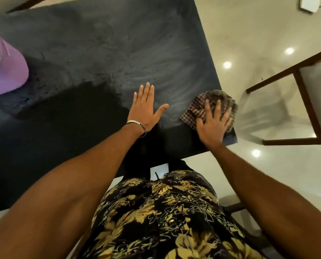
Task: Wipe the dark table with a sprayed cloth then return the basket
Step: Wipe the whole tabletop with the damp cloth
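Note:
The dark table [92, 53] fills the upper left of the head view, with pale wipe streaks fanning out near its right edge. A checked cloth [199, 109] lies bunched at the table's near right corner. My right hand [213, 124] presses flat on the cloth with fingers spread. My left hand [145, 109] rests flat on the bare tabletop just left of the cloth, fingers straight, a metal bangle on its wrist. A purple basket [8, 71] stands on the table at the far left, partly cut off by the frame.
A wooden chair [309, 101] with a white seat stands on the glossy pale floor right of the table. Another chair's legs show at the top left. My patterned shirt fills the bottom of the view against the table's near edge.

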`<state>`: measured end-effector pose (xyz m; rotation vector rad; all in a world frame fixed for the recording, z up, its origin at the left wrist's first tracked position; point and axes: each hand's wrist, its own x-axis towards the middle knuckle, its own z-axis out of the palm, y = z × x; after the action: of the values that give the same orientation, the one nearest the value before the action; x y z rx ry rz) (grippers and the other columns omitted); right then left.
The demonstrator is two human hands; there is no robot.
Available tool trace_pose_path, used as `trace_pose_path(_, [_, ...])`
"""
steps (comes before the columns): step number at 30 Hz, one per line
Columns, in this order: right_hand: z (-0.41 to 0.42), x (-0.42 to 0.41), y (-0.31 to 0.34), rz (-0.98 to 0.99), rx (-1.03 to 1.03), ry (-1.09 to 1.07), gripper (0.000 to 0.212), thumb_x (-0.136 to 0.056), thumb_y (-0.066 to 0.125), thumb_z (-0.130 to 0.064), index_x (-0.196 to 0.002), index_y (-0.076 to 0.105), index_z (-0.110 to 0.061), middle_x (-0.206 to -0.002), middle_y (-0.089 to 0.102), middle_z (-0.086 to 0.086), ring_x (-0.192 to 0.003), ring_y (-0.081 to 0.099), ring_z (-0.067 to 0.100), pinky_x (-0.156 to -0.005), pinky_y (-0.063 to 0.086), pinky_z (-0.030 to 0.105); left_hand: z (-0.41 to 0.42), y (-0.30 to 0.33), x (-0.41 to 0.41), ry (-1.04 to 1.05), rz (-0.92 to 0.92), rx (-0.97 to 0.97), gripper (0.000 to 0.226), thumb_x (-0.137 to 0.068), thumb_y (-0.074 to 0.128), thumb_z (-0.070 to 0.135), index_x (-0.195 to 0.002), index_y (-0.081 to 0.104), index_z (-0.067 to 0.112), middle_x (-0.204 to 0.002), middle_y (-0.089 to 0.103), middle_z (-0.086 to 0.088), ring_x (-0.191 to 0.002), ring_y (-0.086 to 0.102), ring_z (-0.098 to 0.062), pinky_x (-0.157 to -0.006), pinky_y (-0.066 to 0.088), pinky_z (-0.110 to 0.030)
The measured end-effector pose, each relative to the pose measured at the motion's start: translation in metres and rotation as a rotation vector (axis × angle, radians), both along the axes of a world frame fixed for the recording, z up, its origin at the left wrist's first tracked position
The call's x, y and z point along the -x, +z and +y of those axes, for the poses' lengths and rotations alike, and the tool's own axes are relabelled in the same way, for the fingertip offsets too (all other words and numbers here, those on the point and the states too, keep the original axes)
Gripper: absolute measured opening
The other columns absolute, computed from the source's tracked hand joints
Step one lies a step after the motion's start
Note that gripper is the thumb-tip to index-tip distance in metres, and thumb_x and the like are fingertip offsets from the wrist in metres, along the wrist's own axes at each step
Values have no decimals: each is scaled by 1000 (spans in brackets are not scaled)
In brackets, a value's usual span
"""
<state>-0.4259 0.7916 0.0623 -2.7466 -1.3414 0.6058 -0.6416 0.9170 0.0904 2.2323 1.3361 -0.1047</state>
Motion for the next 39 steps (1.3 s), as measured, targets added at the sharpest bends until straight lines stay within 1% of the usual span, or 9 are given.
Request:
trace_pose_path(5, [-4,44,-4,53,26,601,77,-87,44,-51,-157,14,-42,-168,-1,3,-150,-15,42,-119,-6,63,-8,-4,-41,50,-3,14,96,-85,9,75,-154,-2,10,-162,-8,-6,-149,-12,-21,-122,-2,-43])
trace_pose_path(9, [-23,8,-7,61,31,904,73,-93,44,-55,-157,11,-43,-168,-3,1,-151,-15,37,-120,-7,59,-15,-3,-71,108,5,9,96,-84,7,75,-154,-1,10,-162,-6,-6,-149,-11,-21,-122,-3,-43])
trace_pose_path(12, [-56,-33,-4,43,19,743,74,-92,42,-57,-157,8,-45,-168,-3,0,-151,-11,39,-120,-6,58,-22,-3,-82,129,-16,17,97,-84,8,76,-154,-1,9,-162,-6,-7,-149,-11,-21,-122,-3,-42])
trace_pose_path(16, [-110,-64,-1,67,44,493,75,-91,40,-52,-158,8,-42,-167,-8,1,-151,-17,37,-121,-1,58,-37,-3,-93,101,13,8,97,-83,6,76,-154,0,10,-162,-6,-7,-149,-11,-22,-122,-3,-42])
trace_pose_path(24, [-114,-62,-1,87,78,432,72,-91,30,-54,-158,6,-42,-167,-14,2,-151,-19,36,-122,-1,56,-64,-10,-121,-43,22,37,92,-87,11,72,-154,1,10,-162,-6,-7,-149,-10,-21,-122,-1,-43])
trace_pose_path(28, [-68,-68,-1,85,54,450,71,-91,29,-51,-158,8,-40,-168,-6,3,-151,-12,38,-122,5,59,-48,-7,-118,17,-12,33,95,-85,7,75,-154,0,10,-163,-6,-6,-149,-11,-21,-122,-2,-43])
trace_pose_path(31, [-7,-71,-4,77,8,440,71,-90,31,-52,-158,13,-40,-168,0,4,-151,-7,41,-120,7,60,-30,-3,-105,79,-30,4,94,-87,13,74,-154,0,10,-163,-5,-6,-149,-10,-21,-122,-2,-43])
trace_pose_path(34, [62,-71,-9,57,-1,423,69,-93,38,-50,-158,15,-39,-168,1,5,-151,-6,44,-120,5,62,-13,1,-86,163,-40,-16,89,-91,20,68,-154,1,9,-163,-4,-7,-149,-9,-22,-121,-4,-41])
trace_pose_path(39, [139,-37,-7,32,32,462,73,-94,42,-50,-158,11,-36,-168,-1,7,-149,-9,47,-119,0,63,-1,3,-40,296,-16,-58,89,-91,19,69,-154,4,8,-163,-1,-9,-149,-7,-24,-121,-4,-43])
